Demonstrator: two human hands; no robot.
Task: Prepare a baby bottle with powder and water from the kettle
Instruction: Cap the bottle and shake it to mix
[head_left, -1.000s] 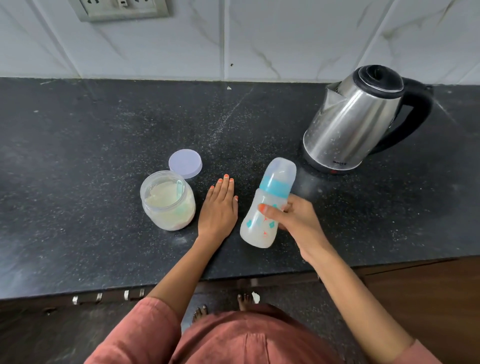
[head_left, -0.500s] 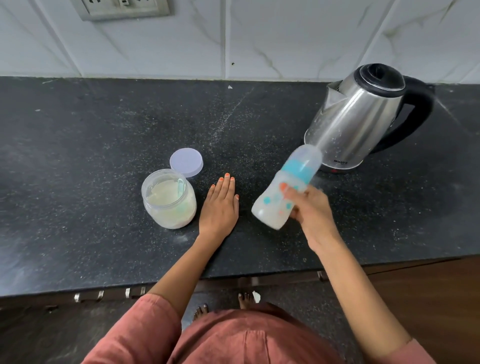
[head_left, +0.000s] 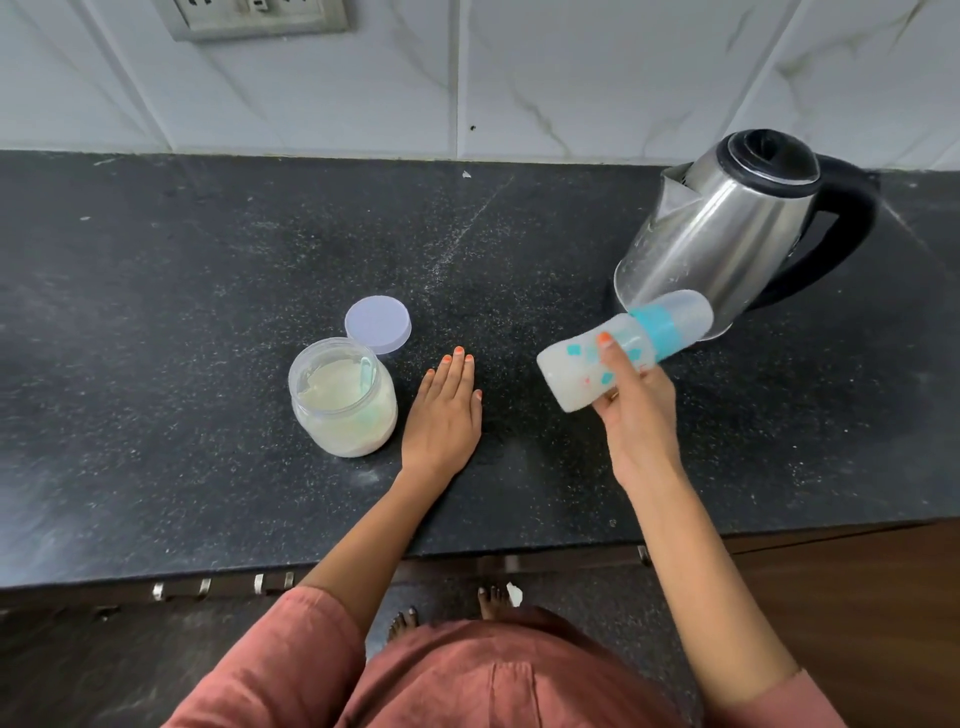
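Observation:
My right hand (head_left: 636, 410) grips a capped baby bottle (head_left: 576, 366) with a teal collar and milky white contents. It is held in the air, tipped almost sideways, cap end toward the steel kettle (head_left: 727, 234) at the right. My left hand (head_left: 444, 410) rests flat on the black counter (head_left: 182, 286), fingers straight. Just left of that hand stands an open clear jar (head_left: 343, 400) of pale powder with a scoop inside. Its lilac lid (head_left: 377, 325) lies behind the jar.
The kettle's black handle (head_left: 841, 234) points right, its spout toward the wall. A white tiled wall with a socket plate (head_left: 254, 18) runs along the back. The counter's front edge is close to my body.
My right hand has lifted the bottle from near-upright by the counter and swung it up and to the right, tipping it almost horizontal. The left hand and jar stayed put.

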